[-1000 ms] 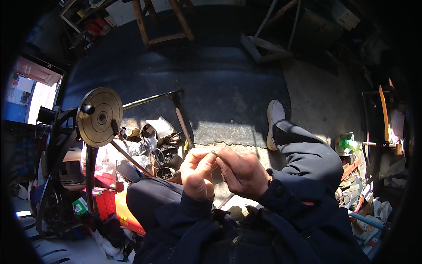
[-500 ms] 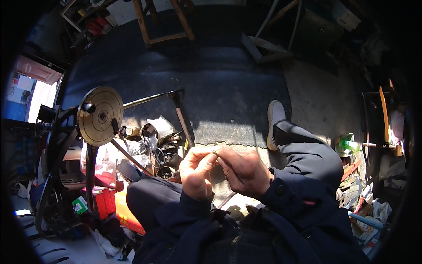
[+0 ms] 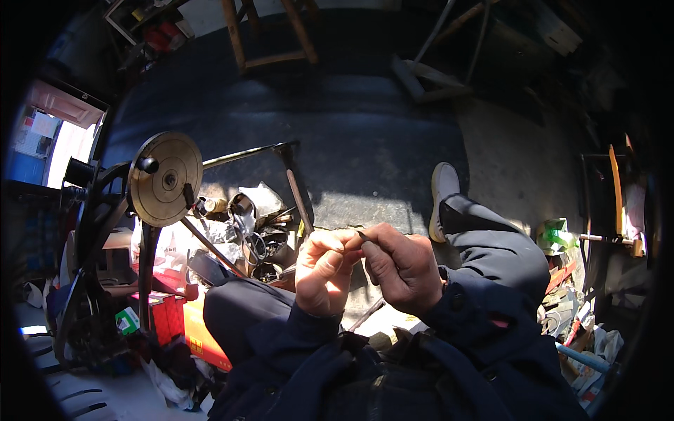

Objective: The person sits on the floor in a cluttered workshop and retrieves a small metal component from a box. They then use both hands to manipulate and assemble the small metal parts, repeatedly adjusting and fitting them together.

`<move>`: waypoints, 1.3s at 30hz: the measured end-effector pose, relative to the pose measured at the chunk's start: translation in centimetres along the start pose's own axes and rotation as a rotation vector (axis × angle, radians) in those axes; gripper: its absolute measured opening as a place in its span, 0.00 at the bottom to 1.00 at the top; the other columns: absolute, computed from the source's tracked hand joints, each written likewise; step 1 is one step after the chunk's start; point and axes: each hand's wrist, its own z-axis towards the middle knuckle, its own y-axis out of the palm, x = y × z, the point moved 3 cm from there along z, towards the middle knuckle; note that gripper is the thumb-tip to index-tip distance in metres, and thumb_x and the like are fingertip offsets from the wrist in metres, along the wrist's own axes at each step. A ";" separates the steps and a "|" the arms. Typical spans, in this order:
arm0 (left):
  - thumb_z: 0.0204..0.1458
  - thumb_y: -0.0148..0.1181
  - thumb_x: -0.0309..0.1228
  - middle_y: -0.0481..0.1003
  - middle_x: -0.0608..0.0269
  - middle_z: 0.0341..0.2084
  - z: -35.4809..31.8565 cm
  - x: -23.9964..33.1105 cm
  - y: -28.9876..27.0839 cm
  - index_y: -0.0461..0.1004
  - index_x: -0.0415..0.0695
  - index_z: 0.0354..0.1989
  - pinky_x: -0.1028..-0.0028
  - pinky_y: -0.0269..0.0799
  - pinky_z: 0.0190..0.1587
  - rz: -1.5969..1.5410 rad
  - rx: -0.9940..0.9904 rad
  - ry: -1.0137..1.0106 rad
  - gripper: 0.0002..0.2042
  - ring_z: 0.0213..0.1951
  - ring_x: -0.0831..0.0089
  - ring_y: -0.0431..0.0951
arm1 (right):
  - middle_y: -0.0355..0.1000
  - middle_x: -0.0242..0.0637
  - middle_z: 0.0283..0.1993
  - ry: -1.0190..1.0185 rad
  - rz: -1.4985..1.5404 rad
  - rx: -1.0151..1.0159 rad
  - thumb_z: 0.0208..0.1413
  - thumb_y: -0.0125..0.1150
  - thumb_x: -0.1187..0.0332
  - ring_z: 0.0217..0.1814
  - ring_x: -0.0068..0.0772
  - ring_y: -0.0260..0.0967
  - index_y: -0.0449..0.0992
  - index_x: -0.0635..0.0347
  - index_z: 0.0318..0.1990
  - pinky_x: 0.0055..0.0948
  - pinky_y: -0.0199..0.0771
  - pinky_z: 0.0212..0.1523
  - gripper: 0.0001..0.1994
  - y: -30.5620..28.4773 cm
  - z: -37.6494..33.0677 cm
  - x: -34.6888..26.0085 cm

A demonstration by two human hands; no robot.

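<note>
My left hand point(image 3: 324, 270) and my right hand point(image 3: 400, 266) meet in front of my chest, fingertips pinched together on a small thin dark part point(image 3: 361, 236). A slim dark piece hangs down between the hands. Both arms wear dark blue sleeves. What exactly the small part is stays too tiny to tell. My right knee point(image 3: 498, 252) in dark trousers rises to the right, with a grey shoe point(image 3: 442, 196) on the concrete floor beyond it.
A round brass-coloured disc point(image 3: 165, 179) on a black metal stand sits at left. Beside it lies a heap of metal tools and scissors point(image 3: 256, 235). Red and orange boxes point(image 3: 175, 316) lie lower left. Wooden stool legs point(image 3: 270, 35) stand at the far side; clutter point(image 3: 569, 281) fills the right.
The hands stay pinched together on the small part, with only slight finger shifts. Nothing else has moved.
</note>
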 end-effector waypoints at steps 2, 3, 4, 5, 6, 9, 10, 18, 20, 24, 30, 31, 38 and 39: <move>0.54 0.60 0.29 0.76 0.47 0.48 0.1 0.2 0.5 0.70 0.42 0.37 0.61 0.70 0.59 0.036 -0.012 -0.025 0.07 0.52 0.60 0.75 | 0.74 0.30 0.23 0.008 0.017 0.029 0.66 0.53 0.77 0.22 0.12 0.68 0.78 0.66 0.42 0.19 0.66 0.23 0.06 -0.2 0.1 -0.2; 0.53 0.59 0.30 0.76 0.47 0.48 0.2 0.2 0.8 0.70 0.43 0.37 0.59 0.68 0.60 0.015 -0.039 -0.034 0.07 0.53 0.59 0.75 | 0.73 0.31 0.22 0.039 0.018 0.027 0.66 0.53 0.76 0.23 0.13 0.69 0.78 0.66 0.42 0.19 0.66 0.23 0.07 -0.3 0.1 -0.3; 0.52 0.58 0.31 0.76 0.47 0.48 0.3 0.3 1.2 0.69 0.44 0.37 0.57 0.66 0.61 -0.014 -0.060 -0.046 0.08 0.53 0.58 0.74 | 0.73 0.31 0.22 0.042 0.020 0.015 0.66 0.53 0.76 0.23 0.13 0.69 0.78 0.66 0.42 0.19 0.67 0.24 0.07 -0.4 0.0 -0.5; 0.49 0.57 0.34 0.76 0.47 0.46 0.3 0.4 1.4 0.67 0.45 0.36 0.54 0.63 0.62 0.017 -0.032 -0.066 0.10 0.54 0.56 0.73 | 0.73 0.31 0.22 0.055 0.023 0.007 0.66 0.52 0.76 0.24 0.13 0.69 0.78 0.66 0.42 0.19 0.67 0.24 0.07 -0.4 0.0 -0.5; 0.48 0.59 0.34 0.75 0.51 0.44 0.3 0.4 1.7 0.67 0.45 0.37 0.59 0.63 0.61 -0.012 -0.018 -0.075 0.11 0.52 0.59 0.73 | 0.73 0.32 0.23 0.077 0.021 0.002 0.65 0.52 0.76 0.24 0.13 0.69 0.78 0.67 0.42 0.19 0.67 0.25 0.07 -0.5 0.0 -0.5; 0.45 0.61 0.34 0.73 0.59 0.38 0.4 0.3 2.1 0.67 0.45 0.37 0.68 0.64 0.59 -0.087 0.033 -0.095 0.13 0.48 0.67 0.73 | 0.74 0.32 0.25 0.012 0.000 0.050 0.65 0.53 0.76 0.25 0.14 0.69 0.79 0.67 0.42 0.19 0.68 0.26 0.07 -0.3 0.1 -0.6; 0.45 0.61 0.34 0.73 0.60 0.38 0.5 0.2 2.2 0.67 0.45 0.36 0.69 0.64 0.59 -0.089 0.048 -0.095 0.13 0.47 0.67 0.73 | 0.74 0.32 0.25 0.034 -0.002 0.034 0.64 0.54 0.76 0.25 0.14 0.69 0.79 0.67 0.41 0.19 0.68 0.27 0.07 -0.3 0.1 -0.5; 0.44 0.61 0.33 0.73 0.60 0.36 0.8 -0.2 2.1 0.66 0.45 0.34 0.68 0.66 0.57 -0.111 0.028 -0.107 0.12 0.46 0.66 0.74 | 0.75 0.32 0.26 0.162 0.000 -0.018 0.63 0.56 0.75 0.26 0.14 0.68 0.78 0.67 0.41 0.18 0.67 0.27 0.06 -0.8 -0.1 -0.5; 0.46 0.62 0.33 0.74 0.59 0.36 0.7 -0.2 1.6 0.67 0.46 0.33 0.68 0.67 0.56 -0.078 0.064 -0.112 0.11 0.45 0.66 0.74 | 0.75 0.32 0.26 0.160 0.020 -0.012 0.63 0.57 0.75 0.26 0.13 0.68 0.78 0.67 0.41 0.18 0.67 0.27 0.06 -0.8 -0.1 -0.5; 0.56 0.63 0.44 0.75 0.56 0.38 0.6 -0.8 0.7 0.67 0.48 0.29 0.65 0.67 0.55 -0.171 0.039 -0.098 0.16 0.45 0.64 0.74 | 0.75 0.31 0.26 0.204 0.050 -0.017 0.63 0.58 0.74 0.26 0.13 0.67 0.78 0.67 0.41 0.18 0.66 0.27 0.05 -0.7 0.0 -0.3; 0.64 0.54 0.51 0.72 0.58 0.34 0.8 -1.1 0.0 0.65 0.47 0.28 0.63 0.68 0.53 -0.293 0.077 -0.121 0.21 0.44 0.64 0.73 | 0.76 0.41 0.25 0.258 0.061 -0.012 0.62 0.59 0.72 0.26 0.25 0.75 0.77 0.67 0.39 0.25 0.72 0.28 0.06 -0.8 0.1 -0.5; 0.67 0.50 0.46 0.71 0.59 0.32 0.8 -1.1 0.1 0.66 0.46 0.30 0.65 0.68 0.53 -0.312 0.070 -0.089 0.18 0.44 0.65 0.72 | 0.76 0.42 0.25 0.284 0.089 -0.015 0.63 0.58 0.72 0.26 0.27 0.76 0.77 0.67 0.39 0.25 0.72 0.29 0.06 -0.8 0.1 -0.5; 0.60 0.56 0.30 0.77 0.58 0.42 0.7 -0.6 0.2 0.70 0.47 0.47 0.53 0.69 0.58 -0.168 0.133 -0.084 0.08 0.50 0.61 0.75 | 0.70 0.33 0.24 0.331 0.191 -0.028 0.67 0.47 0.71 0.25 0.20 0.66 0.77 0.66 0.40 0.22 0.66 0.28 0.11 -0.5 -0.2 -0.1; 0.57 0.57 0.26 0.76 0.58 0.43 0.7 -0.4 0.4 0.69 0.47 0.52 0.54 0.70 0.58 -0.147 0.060 -0.090 0.14 0.50 0.62 0.75 | 0.67 0.27 0.21 0.297 0.159 -0.022 0.68 0.46 0.71 0.22 0.13 0.60 0.77 0.66 0.41 0.19 0.61 0.26 0.12 -0.6 -0.2 0.0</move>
